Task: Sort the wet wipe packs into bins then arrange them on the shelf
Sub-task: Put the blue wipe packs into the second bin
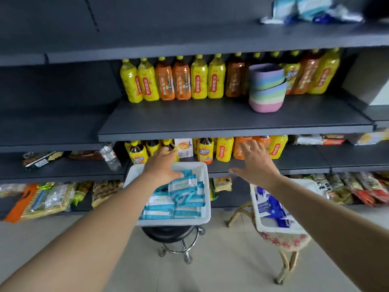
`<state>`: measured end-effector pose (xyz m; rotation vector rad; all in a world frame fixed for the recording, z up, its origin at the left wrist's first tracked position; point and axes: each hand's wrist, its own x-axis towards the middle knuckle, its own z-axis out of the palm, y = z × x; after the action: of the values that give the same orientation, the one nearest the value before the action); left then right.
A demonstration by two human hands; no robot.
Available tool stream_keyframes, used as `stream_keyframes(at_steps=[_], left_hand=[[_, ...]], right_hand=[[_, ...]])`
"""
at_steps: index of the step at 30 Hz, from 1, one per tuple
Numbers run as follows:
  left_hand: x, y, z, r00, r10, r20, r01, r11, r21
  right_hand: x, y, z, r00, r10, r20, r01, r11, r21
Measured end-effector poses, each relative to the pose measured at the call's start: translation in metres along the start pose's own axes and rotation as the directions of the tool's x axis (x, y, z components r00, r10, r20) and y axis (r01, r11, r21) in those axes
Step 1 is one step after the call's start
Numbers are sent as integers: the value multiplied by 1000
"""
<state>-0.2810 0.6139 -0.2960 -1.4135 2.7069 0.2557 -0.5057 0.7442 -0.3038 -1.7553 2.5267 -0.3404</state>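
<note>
Chinese "冰糖雪梨" on yellow bottles (199,77); "冰红茶" on lower bottle (205,150) (wipe pack print too blurred).

you stood in front of a dark grey shelf (231,121). on its middle board stood a row of yellow and orange drink bottles (181,80) and a stack of striped baskets (266,89). the top board held some wipe packs (303,9). on the tiled floor (221,260) stood a black stool (170,232) and a wicker stool (284,239), each with a white bin on top.
</note>
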Motion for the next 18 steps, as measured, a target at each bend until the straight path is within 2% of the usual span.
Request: stream_keyframes(at_steps=[9, 13, 18], left_hand=[[-9, 148, -152, 947, 197, -254, -202, 979, 4], [14, 221, -192, 905, 242, -350, -266, 964, -23], [57, 312, -215, 889, 259, -377, -295, 955, -41]], right_hand=[[-36, 87, -200, 963, 49, -263, -72, 994, -77], [-38, 141, -256, 937, 63, -342, -104, 989, -104], [-14, 226, -303, 935, 52, -351, -96, 989, -110]])
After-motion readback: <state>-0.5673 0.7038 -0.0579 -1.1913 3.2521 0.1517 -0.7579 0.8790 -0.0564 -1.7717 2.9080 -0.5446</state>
